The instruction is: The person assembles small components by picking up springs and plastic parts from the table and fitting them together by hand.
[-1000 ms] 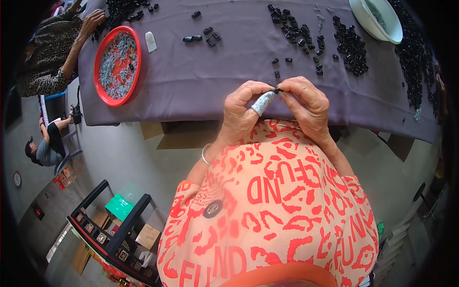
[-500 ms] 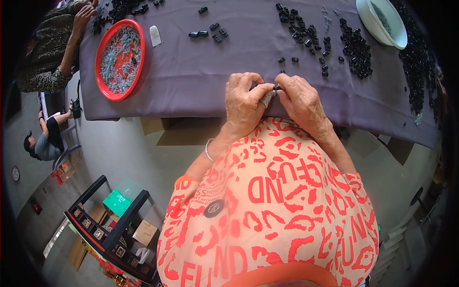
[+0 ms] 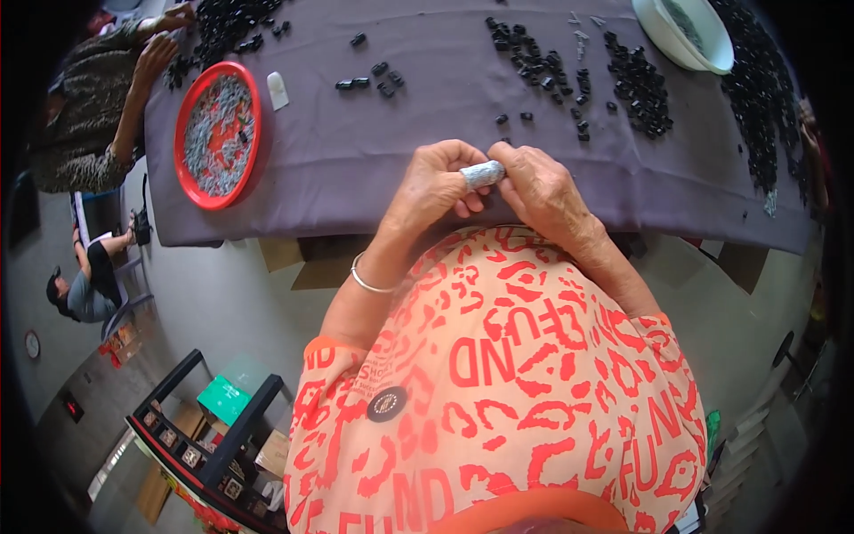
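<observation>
The silver-wrapped fingertip is held above the near edge of the counter, pinched between the left hand and the right hand. The fingers of both hands are narrowed and pressed together around it; a very small dark piece may be gripped at the meeting point, but it is too small to be made out.

A slip could be judged likely: the wrap looks smooth and shiny, so a tiny part could be squeezed out and dropped over the counter edge onto the floor below. The loose black pieces could also be scattered if the cloth were dragged by a wrist.

The counter is covered by a soft, matte grey-purple cloth. The black pieces are small, hard-looking and blocky, heaped in loose piles. A round red tray with a raised rim is filled with fine grey bits. A white bowl, smooth and glossy, is set at the far right. A thin metal bangle is worn on the left wrist. Another person's hands are seen at the far left.
</observation>
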Demonstrator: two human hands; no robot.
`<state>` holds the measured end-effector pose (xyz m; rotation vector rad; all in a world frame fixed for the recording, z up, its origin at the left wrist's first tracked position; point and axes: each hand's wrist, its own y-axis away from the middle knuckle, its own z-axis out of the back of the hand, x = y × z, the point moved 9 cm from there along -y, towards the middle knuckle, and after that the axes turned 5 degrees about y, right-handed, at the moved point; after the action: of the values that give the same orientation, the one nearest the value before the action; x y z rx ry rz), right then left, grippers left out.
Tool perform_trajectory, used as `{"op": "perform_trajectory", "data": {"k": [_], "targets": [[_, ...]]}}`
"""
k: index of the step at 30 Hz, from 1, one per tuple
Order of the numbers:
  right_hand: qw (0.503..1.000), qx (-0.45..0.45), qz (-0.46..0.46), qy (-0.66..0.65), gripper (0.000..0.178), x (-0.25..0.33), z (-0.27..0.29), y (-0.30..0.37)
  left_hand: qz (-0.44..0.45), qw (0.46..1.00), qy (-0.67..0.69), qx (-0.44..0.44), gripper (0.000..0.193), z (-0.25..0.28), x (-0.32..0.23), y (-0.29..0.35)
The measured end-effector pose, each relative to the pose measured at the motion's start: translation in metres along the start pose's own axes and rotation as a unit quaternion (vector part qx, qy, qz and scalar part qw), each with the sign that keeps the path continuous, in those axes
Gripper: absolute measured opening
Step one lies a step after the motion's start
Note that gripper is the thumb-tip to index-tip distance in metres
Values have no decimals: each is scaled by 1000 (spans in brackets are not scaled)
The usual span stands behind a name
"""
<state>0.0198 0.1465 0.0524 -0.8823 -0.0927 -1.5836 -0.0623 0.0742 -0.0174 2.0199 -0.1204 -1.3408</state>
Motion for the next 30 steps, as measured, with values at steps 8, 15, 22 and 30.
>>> {"op": "perform_trajectory", "data": {"k": [8,15,22,30], "targets": [[1000,14,4,-3,38,-1,0,0,38,999,-7,4,15,1,1,-1],[999,-19,27,-9,37,18,14,-15,-3,1000,5,-11,16,1,5,0],[993,62,87,-44,52,24,-26,-15,-392,740,-546,-13,6,-20,-25,21],[993,95,40,-53,57,13,-35,-16,-125,976,-173,-51,18,4,-13,1]]}}
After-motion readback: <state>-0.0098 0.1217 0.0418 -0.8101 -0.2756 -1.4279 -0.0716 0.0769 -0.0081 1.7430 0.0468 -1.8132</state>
